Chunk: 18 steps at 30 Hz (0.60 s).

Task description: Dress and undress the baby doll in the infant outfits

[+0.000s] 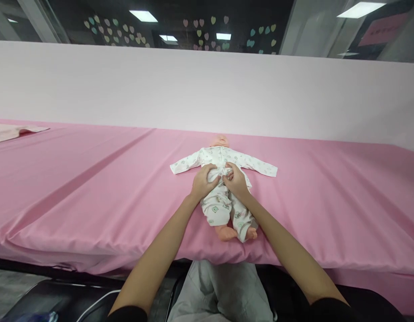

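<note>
A baby doll (221, 142) lies on its back on the pink-covered table, head away from me and bare feet towards me. Its white printed shirt (212, 155) has both sleeves stretched out sideways. White printed trousers (217, 210) cover the legs. At the doll's waist, my left hand (204, 182) is curled on the left side of the shirt, thumb towards the middle. Opposite it, my right hand (237, 182) has bent fingers closed on the shirt front near the centre. The cloth between the fingertips is partly hidden.
The pink cover (109, 192) lies in creases over the table. A pale folded cloth (12, 132) rests at the far left. Behind the table runs a low white wall (193, 89), with dark glass above it. Black chairs (66, 299) stand at the near edge.
</note>
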Available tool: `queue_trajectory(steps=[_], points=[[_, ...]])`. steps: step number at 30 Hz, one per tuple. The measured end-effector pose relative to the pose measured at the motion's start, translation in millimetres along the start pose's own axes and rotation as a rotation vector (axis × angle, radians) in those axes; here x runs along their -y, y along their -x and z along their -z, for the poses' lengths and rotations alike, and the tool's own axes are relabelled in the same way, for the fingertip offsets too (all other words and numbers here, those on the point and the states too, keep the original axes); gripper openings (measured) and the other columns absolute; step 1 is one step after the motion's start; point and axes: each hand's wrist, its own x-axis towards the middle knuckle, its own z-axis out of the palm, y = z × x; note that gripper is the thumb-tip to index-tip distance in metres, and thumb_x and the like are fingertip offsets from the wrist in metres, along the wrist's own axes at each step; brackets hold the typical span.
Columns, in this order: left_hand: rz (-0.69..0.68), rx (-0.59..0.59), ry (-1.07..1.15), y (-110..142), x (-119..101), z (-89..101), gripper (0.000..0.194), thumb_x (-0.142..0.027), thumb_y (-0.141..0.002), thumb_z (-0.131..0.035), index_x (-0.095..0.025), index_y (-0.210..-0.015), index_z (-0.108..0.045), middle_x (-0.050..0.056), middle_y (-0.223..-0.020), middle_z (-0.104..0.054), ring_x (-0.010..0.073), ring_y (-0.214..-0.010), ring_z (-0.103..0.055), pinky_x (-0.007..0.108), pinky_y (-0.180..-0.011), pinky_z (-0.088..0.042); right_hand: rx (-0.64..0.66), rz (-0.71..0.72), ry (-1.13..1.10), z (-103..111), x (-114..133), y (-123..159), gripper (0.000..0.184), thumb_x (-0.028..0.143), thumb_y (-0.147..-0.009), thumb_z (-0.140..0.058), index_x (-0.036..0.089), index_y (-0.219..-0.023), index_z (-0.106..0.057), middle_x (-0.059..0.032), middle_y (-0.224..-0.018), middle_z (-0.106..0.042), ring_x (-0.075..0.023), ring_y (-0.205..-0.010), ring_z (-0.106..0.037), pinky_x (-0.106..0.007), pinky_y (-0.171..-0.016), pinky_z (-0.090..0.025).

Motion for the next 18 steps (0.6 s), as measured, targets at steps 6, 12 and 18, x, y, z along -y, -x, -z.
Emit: queue_trajectory(steps=[6, 12, 18], points=[[0.172, -0.239, -0.014, -5.5, -10.5, 6.8, 0.026, -0.039, -0.084, -0.051, -0.017, -0.075, -0.06, 0.002, -0.073, -0.062, 0.0149, -0.069, -0.054, 0.026, -0.067, -0.042, -0.124, -0.034, -0.099, 4.9, 4.2, -0.5, 0.019, 0.024, -0.073, -0.053, 0.018, -0.091, -0.055, -0.0045, -0.091, -0.061, -0.0122, -0.062, -0.054, -0.028, -0.062, -0.048], [0.181, -0.099, 0.24, -5.5, -29.0, -2.1, 0.026, -0.039, -0.081, -0.055, -0.016, -0.08, -0.067, 0.001, -0.068, -0.062, 0.0107, -0.058, -0.049, 0.023, -0.056, -0.038, -0.091, 0.012, -0.111, 5.0, 1.8, -0.8, 0.008, 0.021, -0.075, -0.051, 0.018, -0.077, -0.057, -0.005, -0.089, -0.058, -0.0117, -0.062, -0.054, -0.027, -0.06, -0.048], [0.076, 0.063, 0.394, 12.4, -90.5, 7.0, 0.036, -0.045, -0.085, -0.048, -0.017, -0.074, -0.068, 0.001, -0.061, -0.06, 0.0125, -0.058, -0.054, 0.025, -0.056, -0.042, -0.06, 0.024, -0.111, 5.7, -0.2, 0.1, 0.01, 0.018, -0.073, -0.049, 0.018, -0.078, -0.058, -0.0048, -0.091, -0.057, -0.0127, -0.065, -0.054, -0.028, -0.061, -0.047]])
